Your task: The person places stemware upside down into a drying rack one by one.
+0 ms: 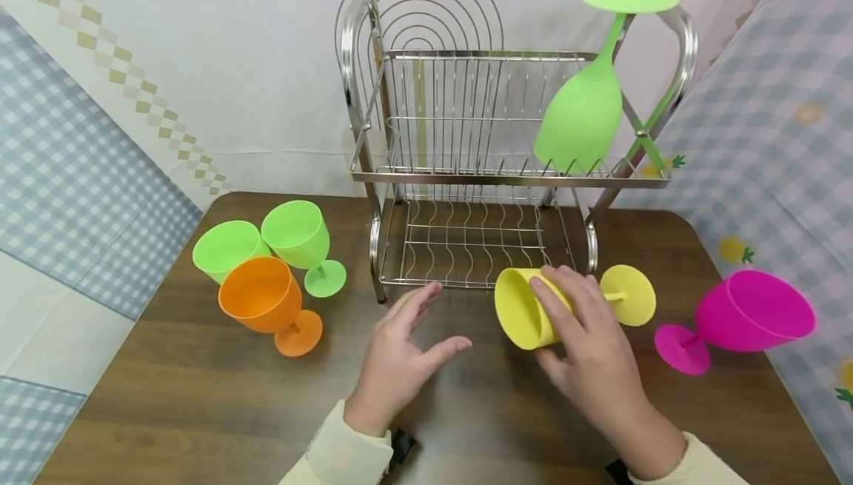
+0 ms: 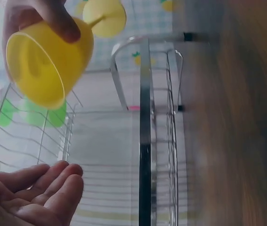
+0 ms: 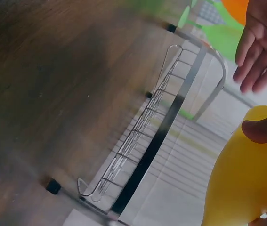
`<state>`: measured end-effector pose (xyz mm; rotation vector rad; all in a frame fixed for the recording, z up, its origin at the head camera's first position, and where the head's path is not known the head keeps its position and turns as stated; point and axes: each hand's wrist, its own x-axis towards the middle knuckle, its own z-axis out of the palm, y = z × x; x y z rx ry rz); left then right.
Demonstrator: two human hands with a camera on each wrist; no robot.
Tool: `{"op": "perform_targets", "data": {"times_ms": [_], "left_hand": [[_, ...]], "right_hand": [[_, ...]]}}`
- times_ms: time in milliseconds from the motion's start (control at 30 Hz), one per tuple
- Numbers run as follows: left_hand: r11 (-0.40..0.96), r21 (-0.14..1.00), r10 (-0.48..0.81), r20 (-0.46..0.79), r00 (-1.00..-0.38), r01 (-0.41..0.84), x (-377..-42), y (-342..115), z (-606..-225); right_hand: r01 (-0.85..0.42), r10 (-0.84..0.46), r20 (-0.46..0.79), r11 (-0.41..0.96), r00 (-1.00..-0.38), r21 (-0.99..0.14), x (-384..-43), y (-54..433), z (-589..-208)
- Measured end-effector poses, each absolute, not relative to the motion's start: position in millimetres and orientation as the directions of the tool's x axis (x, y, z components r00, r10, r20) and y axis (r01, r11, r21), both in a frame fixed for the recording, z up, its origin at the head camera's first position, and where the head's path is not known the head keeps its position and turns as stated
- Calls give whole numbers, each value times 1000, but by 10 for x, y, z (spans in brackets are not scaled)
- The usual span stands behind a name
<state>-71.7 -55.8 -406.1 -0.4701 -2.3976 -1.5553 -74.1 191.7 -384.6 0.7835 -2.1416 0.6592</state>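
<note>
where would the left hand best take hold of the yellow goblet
Likely by the rim of the yellow goblet, with the left hand from the left: it is held sideways, mouth facing that way, while the right hand grips the bowl between rim and foot.

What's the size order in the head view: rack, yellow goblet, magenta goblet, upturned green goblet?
1. Rack
2. Upturned green goblet
3. Yellow goblet, magenta goblet: too alike; right hand partly hides yellow.
</note>
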Motion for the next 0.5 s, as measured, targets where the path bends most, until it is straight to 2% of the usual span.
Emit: {"op": "perform_targets", "data": {"times_ms": [233,367,500], "left_hand": [[380,871,266,220,-938,312,-665,-449,-3986],[340,889,289,212,-933,307,-656,-393,-3978],[300,900,304,223,-926,315,-650,-350,-3987]], "right_hand": [[-747,-415,790,661,-451,-79,-732,1765,-3831],[-754,-448,794,657,-411,-19,-719,1692,-3832],[-753,-474,785,658,-399,15,-698,1628,-3837]]}}
